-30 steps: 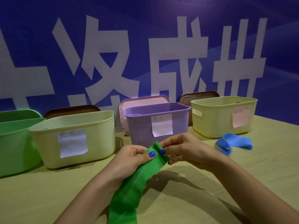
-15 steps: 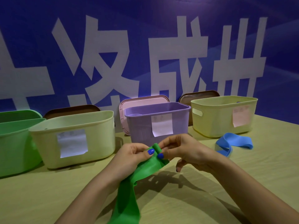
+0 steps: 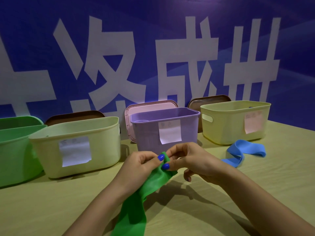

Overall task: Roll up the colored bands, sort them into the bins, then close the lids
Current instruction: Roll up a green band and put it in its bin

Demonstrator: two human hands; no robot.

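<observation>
The fingers [image 3: 161,157] of the left hand [image 3: 141,165] and those of the right hand [image 3: 189,159] are curled together on the top end of the green band [image 3: 150,184], pinching it between thumbs and forefingers where a small tight fold or roll stands up between the two blue-painted thumbnails. The right hand's lower fingers hang curled beneath, holding nothing of their own. From that pinched end the green band falls slack toward the viewer, twisting once and running off the bottom edge of the view, above the bench [image 3: 51,210].

Taking the purple bin [image 3: 150,133] as the landmark: the hands and the band's rolled end are just in front of it, below its white paper label. Right of the purple bin and near the front of the yellow bin [image 3: 230,126] lies the blue band [image 3: 245,150], loose and looped on the bench, well apart from the hands. Left of the purple bin stands a cream bin [image 3: 102,142] with a white label, and farther left a green bin [image 3: 15,154], cut by the frame edge. All four bins are open. Behind the purple bin a pink lid [image 3: 144,106] leans upright; a brown lid [image 3: 208,101] stands behind the yellow bin and another brown lid [image 3: 73,114] behind the cream one. Behind all of them rises a blue wall [image 3: 170,23] with large white characters.
</observation>
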